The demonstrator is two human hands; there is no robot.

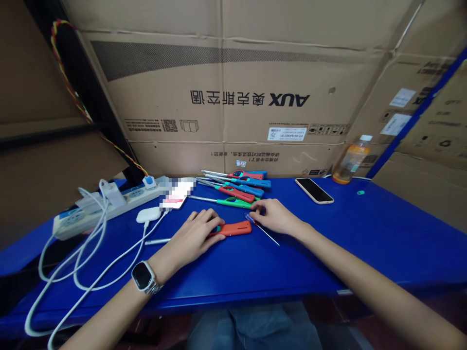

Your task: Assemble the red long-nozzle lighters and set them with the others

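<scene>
My left hand (199, 233) is closed over an orange-red long-necked gas lighter (236, 228) that lies on the blue table (292, 272). The lighter's metal tube sticks out to the left from under that hand, while its handle end points right. Between the fingertips of my right hand (275, 216) is a small screwdriver (249, 218) with a purple handle; its thin shaft slants down to the right. The screwdriver's handle is beside the end of the lighter's handle. Just behind both hands lies a green lighter (235, 202), in front of a pile of red and blue lighters (251, 181).
A power strip (124, 201) with white cables stands at the left. Near it are a white earbud case (148, 215) and a partly blurred phone-like device (178, 194). A phone (314, 190) and a bottle (352, 160) are at the right. Cardboard (156, 97) walls the back.
</scene>
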